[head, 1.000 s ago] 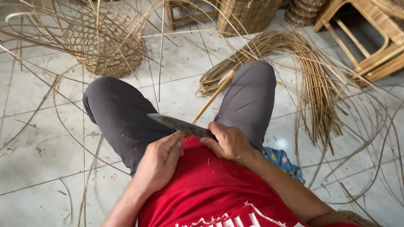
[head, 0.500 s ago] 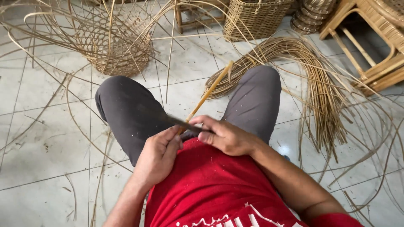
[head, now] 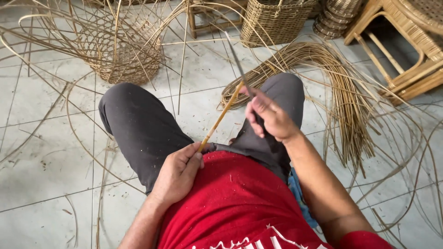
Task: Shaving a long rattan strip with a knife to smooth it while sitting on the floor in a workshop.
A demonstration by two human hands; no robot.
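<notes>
Since half a second ago my right hand (head: 270, 117) has come up off my lap and away from my left hand; the two were together over the blade then, now they are well apart. The knife (head: 237, 62) is pointing up and away from me, its thin blade running past the upper end of the rattan strip (head: 220, 117).

My right hand is closing tight around the knife handle, fingers curled, handle mostly hidden inside the fist. My left hand (head: 177, 175) is resting at my waist, just above the red shirt (head: 240, 207), pinching the lower end of the strip between thumb and fingers. The strip is slanting up to the right from that hand toward the blade, crossing the gap between my knees in grey trousers (head: 143, 127).

I am sitting on a pale tiled floor (head: 41, 161). A half-woven basket frame (head: 117, 46) is standing ahead on my left. A finished woven basket (head: 272, 20) is standing beyond, and a bundle of loose rattan strands (head: 341, 87) is lying on my right, near a wooden chair frame (head: 406, 60).
</notes>
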